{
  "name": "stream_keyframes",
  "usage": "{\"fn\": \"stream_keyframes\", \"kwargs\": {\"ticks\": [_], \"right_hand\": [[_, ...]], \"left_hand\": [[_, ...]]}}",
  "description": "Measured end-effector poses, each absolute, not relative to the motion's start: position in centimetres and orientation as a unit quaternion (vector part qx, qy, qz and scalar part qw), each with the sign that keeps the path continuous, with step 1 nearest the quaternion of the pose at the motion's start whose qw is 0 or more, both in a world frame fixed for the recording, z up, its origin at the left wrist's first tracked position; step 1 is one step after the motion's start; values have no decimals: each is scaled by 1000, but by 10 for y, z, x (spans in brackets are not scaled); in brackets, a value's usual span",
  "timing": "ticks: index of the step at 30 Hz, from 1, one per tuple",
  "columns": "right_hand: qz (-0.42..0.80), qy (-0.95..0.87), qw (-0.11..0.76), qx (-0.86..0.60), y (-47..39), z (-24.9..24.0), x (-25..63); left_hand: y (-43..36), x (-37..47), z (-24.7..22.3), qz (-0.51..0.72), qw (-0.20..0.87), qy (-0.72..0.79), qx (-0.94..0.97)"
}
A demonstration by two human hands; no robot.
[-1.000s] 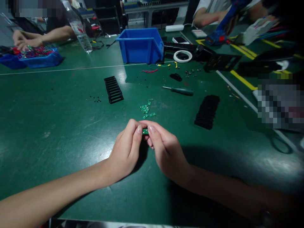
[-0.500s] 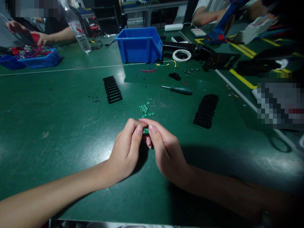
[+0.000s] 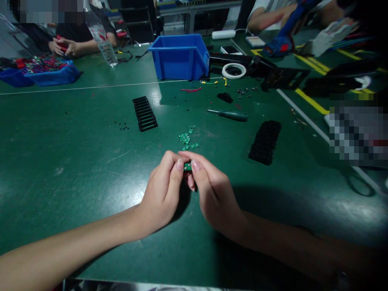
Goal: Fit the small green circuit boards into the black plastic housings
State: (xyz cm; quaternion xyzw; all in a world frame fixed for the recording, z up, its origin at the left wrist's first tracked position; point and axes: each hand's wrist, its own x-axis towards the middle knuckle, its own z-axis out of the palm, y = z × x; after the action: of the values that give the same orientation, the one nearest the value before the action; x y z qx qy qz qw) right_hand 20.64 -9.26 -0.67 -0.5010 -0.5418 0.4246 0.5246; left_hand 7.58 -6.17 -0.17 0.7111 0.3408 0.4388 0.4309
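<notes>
Between the thumbs and fingers of both hands sits a small green circuit board (image 3: 187, 166), most of it covered by the fingertips. My left hand (image 3: 163, 188) pinches its left end, and my right hand (image 3: 214, 190) pinches the right end. Just beyond the fingertips lies a loose pile of small green circuit boards (image 3: 185, 138) on the green table (image 3: 91, 178). A black slotted frame (image 3: 145, 114) lies to the far left of the hands. Off to the right is a second black ribbed part (image 3: 265, 142).
A dark-handled screwdriver (image 3: 232, 115) lies past the boards, near scattered screws (image 3: 242, 93). Farther back stand a blue bin (image 3: 182, 62), a white ring (image 3: 234, 71) and a plastic bottle (image 3: 103, 40). A person at the back left handles something red beside a blue tray (image 3: 54, 77) of wires.
My hands keep nearly the same pose around the circuit board. The view has shifted slightly. At the back left, the other person's hands have come together around the red item.
</notes>
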Motion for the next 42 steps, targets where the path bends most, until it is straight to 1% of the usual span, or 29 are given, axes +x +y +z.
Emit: {"fn": "stream_keyframes", "kwargs": {"ticks": [9,14,23,34,42], "right_hand": [[449,-511,528,-508,-93,-8,206],[439,-519,525,-512,-93,-8,207],[398,-541,543,-504,-91,-7,203],[389,-540,546,-509,-91,-4,202],[391,-534,537,-523,-89,-3,203]], "left_hand": [[-60,77,-2,437,472,331,691],[-60,76,-2,433,448,336,707],[-59,78,-1,454,362,345,738],[-62,79,1,460,342,363,734],[-61,81,0,453,351,376,728]]}}
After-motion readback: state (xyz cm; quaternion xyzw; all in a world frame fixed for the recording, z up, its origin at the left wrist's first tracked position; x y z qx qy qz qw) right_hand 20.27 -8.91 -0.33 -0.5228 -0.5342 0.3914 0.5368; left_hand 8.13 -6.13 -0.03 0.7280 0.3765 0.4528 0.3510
